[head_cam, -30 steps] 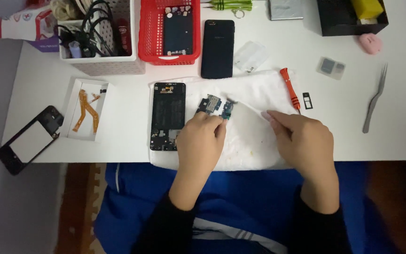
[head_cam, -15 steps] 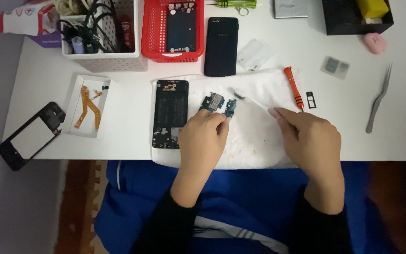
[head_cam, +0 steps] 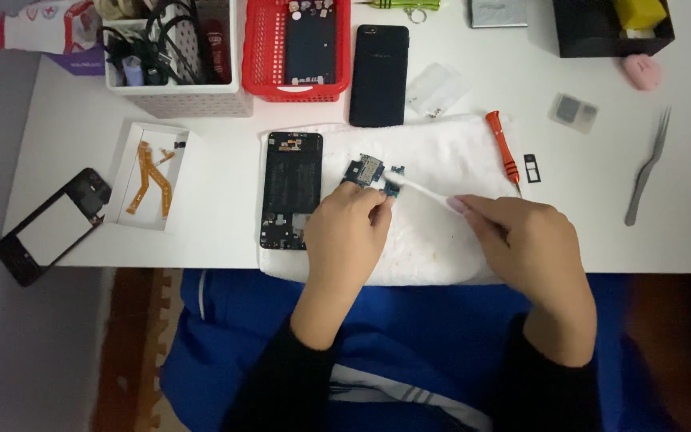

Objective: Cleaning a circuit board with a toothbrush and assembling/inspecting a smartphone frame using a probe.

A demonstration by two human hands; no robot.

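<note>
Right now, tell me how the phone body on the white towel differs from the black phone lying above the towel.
The phone body on the towel lies opened, its inner parts and frame showing; the black phone shows a smooth, closed face. The opened body rests on the white towel, close to the left hand; the closed phone lies on the bare white table, beside the red basket. Both are dark, rectangular and lie flat, long side pointing away.

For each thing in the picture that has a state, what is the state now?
Small blue circuit board: removed from phone, held by left hand on white towel.
Thin white stick: held by right hand, tip on the board.
Black phone body: opened, lying flat.
Black smartphone: screen dark.
Orange-handled screwdriver: lying unused.
Grey metal tweezers: lying unused.
</note>
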